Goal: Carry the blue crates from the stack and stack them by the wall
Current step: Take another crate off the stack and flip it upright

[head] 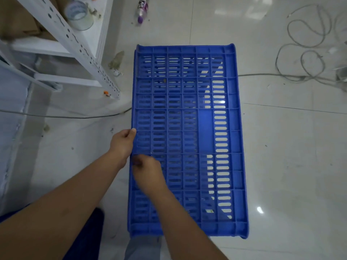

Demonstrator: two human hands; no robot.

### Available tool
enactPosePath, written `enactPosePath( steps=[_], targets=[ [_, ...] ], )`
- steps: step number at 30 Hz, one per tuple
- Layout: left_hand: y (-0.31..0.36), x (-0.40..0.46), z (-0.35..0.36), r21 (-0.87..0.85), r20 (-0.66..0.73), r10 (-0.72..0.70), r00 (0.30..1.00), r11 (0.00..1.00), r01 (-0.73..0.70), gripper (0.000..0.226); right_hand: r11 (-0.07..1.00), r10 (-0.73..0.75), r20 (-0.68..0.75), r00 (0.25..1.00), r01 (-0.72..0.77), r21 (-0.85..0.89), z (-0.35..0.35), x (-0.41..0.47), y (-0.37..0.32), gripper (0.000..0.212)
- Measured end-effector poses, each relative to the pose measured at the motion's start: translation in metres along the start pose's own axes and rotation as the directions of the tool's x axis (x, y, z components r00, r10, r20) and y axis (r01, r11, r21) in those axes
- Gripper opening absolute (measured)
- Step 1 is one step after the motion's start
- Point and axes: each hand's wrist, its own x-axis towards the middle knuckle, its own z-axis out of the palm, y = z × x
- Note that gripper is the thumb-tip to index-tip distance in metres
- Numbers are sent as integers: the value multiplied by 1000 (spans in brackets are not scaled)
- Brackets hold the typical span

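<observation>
Over white floor, blue crate [187, 139] lengthwise away.

Storeroom: slotted metal shelving [78, 47], loose cables [308, 53].

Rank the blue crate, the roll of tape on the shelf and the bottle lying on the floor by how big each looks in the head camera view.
1. blue crate, by far the largest.
2. and 3. roll of tape and bottle: they look about alike, so I would not rank them.
</observation>
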Motion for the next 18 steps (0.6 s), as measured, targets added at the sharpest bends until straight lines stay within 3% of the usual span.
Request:
enactPosePath(
  steps=[2,4,7,10,12,15,18],
  targets=[
    [5,-6,3,113,-47,106,993,989,-100,32,996,-59,-68,996,63,60,-27,-5,2,31],
    [3,-15,8,196,6,234,972,953,-230,39,997,-32,-272,962,48,54,-65,-6,7,29],
    [-13,-32,14,292,88,293,952,906,-306,62,997,72,-536,841,-62,37,-125,-6,24,32],
    [-32,-47,12,355,93,294,951,883,-308,63,970,172,-667,725,-244,-15,-172,-2,53,45],
    [-43,-56,11,399,120,282,952,864,-306,63,912,369,-598,711,-400,88,-190,1,78,64],
    [-50,-60,11,447,96,269,958,849,-283,63,780,621,-281,731,-543,312,-197,-3,105,83],
    [-50,-61,11,462,88,289,953,836,-296,62,708,652,-114,749,-549,443,-191,-9,112,95]
  ],
)
